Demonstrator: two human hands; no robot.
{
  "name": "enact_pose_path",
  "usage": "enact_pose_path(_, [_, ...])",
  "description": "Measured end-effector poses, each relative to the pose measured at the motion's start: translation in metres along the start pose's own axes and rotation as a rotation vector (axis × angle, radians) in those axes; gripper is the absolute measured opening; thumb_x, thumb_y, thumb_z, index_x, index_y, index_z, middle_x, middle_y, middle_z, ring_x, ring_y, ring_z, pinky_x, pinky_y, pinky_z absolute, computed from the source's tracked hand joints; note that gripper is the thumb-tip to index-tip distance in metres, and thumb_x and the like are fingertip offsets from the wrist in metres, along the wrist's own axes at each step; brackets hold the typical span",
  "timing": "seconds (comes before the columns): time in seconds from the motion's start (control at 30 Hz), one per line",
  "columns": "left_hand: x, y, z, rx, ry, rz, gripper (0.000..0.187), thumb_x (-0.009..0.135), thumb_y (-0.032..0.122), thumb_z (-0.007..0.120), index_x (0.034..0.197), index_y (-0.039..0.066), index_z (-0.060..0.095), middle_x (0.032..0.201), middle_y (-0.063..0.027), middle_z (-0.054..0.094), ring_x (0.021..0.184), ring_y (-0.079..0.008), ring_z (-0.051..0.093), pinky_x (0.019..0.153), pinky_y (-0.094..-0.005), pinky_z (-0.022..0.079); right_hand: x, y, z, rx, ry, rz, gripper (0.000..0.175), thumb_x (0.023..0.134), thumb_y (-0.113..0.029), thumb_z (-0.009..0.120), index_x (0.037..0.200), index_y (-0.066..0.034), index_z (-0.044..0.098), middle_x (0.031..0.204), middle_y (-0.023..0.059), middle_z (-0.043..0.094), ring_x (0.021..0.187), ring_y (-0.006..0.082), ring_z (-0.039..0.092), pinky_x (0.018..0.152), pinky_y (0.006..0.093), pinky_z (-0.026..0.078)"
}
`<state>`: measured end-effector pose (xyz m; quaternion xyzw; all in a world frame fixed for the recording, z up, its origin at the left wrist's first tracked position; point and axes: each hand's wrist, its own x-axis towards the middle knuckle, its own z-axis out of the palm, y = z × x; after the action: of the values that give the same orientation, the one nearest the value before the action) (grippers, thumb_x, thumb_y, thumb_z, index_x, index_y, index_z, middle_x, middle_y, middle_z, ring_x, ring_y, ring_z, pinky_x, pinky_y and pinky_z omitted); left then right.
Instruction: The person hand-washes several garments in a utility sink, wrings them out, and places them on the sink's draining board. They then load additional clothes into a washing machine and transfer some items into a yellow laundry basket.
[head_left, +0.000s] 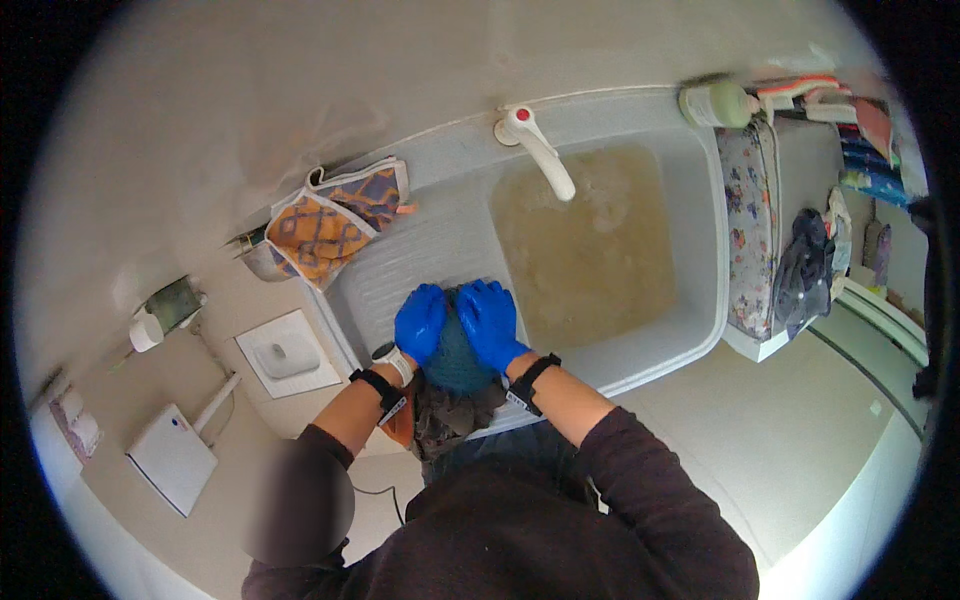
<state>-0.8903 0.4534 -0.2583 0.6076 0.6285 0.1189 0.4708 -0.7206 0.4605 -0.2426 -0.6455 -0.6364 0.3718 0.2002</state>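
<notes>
Both of my hands wear blue rubber gloves and grip a wet dark teal cloth (457, 356) on the ribbed washboard slope (412, 247) of a grey laundry sink (697, 247). My left hand (421, 322) is closed on its left side, and my right hand (489, 322) is closed on its right side, with a narrow gap between them. Dark grey-brown fabric (442, 420) hangs at the sink's front edge beneath the teal cloth. The basin to the right holds murky brown water (592, 262). A white tap (544, 154) with a red mark reaches over the water.
An orange and purple patterned cloth (322, 236) lies over the sink's back left corner. A green bottle (716, 105) lies on its side at the back right, near brushes (810, 94). A floral-covered box-like appliance (750, 232) stands to the right, with dark cloth (806, 270) on top. A squat toilet (289, 355) is at the left.
</notes>
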Motion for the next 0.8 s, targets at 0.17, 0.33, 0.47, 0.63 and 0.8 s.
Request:
enact_pose_path(0.17, [-0.004,-0.018,-0.018,-0.328,0.218,-0.216,0.032,0.098,0.022,0.046,0.117,-0.001,0.059,0.119,-0.02,0.06,0.111,-0.0319,0.056,0.098,-0.0383,0.041,0.029,-0.031,-0.002,0.022,-0.113,-0.121,0.026,0.087,-0.031,0.054,0.094,-0.0092,0.067,0.1,0.0139,0.063,0.094,0.0353,0.055,0.078,0.049,0.041])
enact_pose_path(0.33, [-0.027,-0.006,-0.074,0.035,0.4,-0.004,0.024,0.095,0.012,0.05,0.113,-0.001,0.06,0.115,-0.0202,0.059,0.106,-0.0318,0.055,0.093,-0.0395,0.041,0.046,-0.046,-0.019,0.378,-0.067,-0.3,0.029,0.089,-0.034,0.058,0.109,-0.0139,0.066,0.119,0.0148,0.059,0.112,0.0367,0.052,0.093,0.0482,0.041])
enact_pose_path(0.47, [-0.014,0.055,-0.077,0.286,0.536,0.173,0.037,0.091,0.005,0.052,0.127,0.001,0.055,0.14,-0.019,0.045,0.128,-0.034,0.043,0.107,-0.0419,0.033,0.033,0.048,-0.072,0.239,0.182,-0.141,0.033,0.091,-0.03,0.057,0.121,-0.015,0.061,0.13,0.0183,0.054,0.121,0.0366,0.05,0.101,0.0456,0.04])
enact_pose_path(0.63, [0.004,0.132,0.009,0.22,0.217,0.391,0.05,0.089,0.008,0.056,0.138,0.002,0.044,0.147,-0.0205,0.037,0.137,-0.036,0.032,0.113,-0.0432,0.025,-0.046,0.203,-0.115,-0.397,-0.051,0.586,0.042,0.084,-0.035,0.059,0.117,-0.0097,0.063,0.126,0.0189,0.058,0.111,0.0359,0.057,0.093,0.0477,0.046])
enact_pose_path(0.8, [0.02,0.115,0.078,0.431,0.038,0.0,0.079,0.087,0.021,0.065,0.147,-0.005,0.022,0.155,-0.0247,0.014,0.144,-0.0391,0.013,0.118,-0.0444,0.011,-0.07,0.207,-0.048,-0.348,-0.611,0.427,0.034,0.083,-0.03,0.054,0.099,-0.0055,0.07,0.106,0.0195,0.066,0.1,0.0376,0.063,0.088,0.0473,0.049])
